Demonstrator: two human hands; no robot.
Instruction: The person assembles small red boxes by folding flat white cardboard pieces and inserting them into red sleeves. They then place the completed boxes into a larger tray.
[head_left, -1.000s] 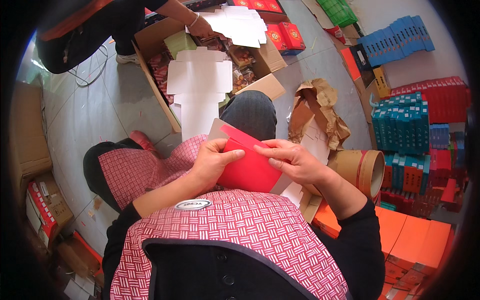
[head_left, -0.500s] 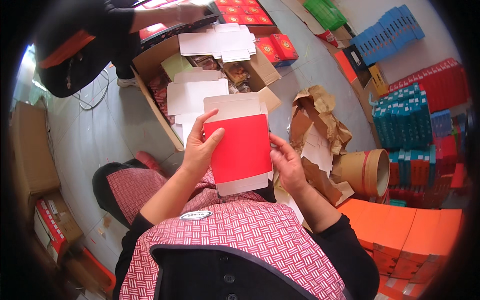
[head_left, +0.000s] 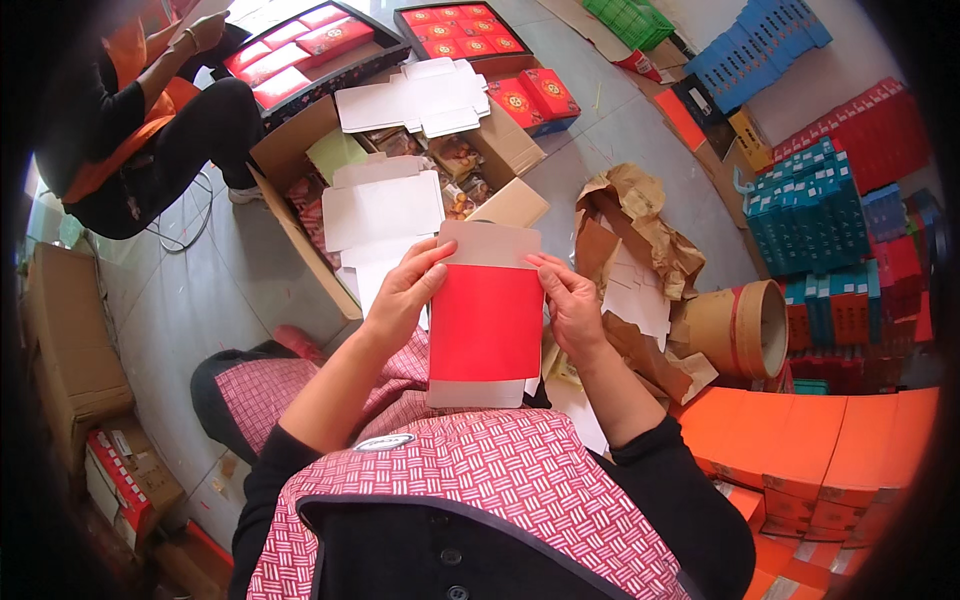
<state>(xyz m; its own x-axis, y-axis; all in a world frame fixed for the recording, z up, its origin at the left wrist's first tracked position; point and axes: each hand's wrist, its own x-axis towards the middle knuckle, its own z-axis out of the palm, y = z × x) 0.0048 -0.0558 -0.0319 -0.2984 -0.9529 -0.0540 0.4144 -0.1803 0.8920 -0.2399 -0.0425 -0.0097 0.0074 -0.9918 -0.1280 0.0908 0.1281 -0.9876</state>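
A red paper carton (head_left: 485, 322), with pale flaps standing out at its top and bottom ends, is held upright in front of my lap. My left hand (head_left: 403, 292) grips its upper left edge, thumb on the near face. At the upper right corner, my right hand (head_left: 573, 308) pinches the edge beside the top flap. Just beyond, unfolded white carton blanks (head_left: 385, 207) lie across an open cardboard box (head_left: 318, 268). Small wrapped packets (head_left: 462, 190) show inside that box.
Crumpled brown paper (head_left: 640, 215) and a cardboard tube (head_left: 735, 328) lie to the right. Orange boxes (head_left: 770, 435) are stacked near right. A co-worker (head_left: 150, 120) sits at the far left by a tray of red boxes (head_left: 300, 55). Teal boxes (head_left: 808, 215) stand along the right wall.
My right hand has moved up from the carton's right side to its upper corner, and the carton sits straighter. The co-worker's arm has drawn back from the tray of red boxes.
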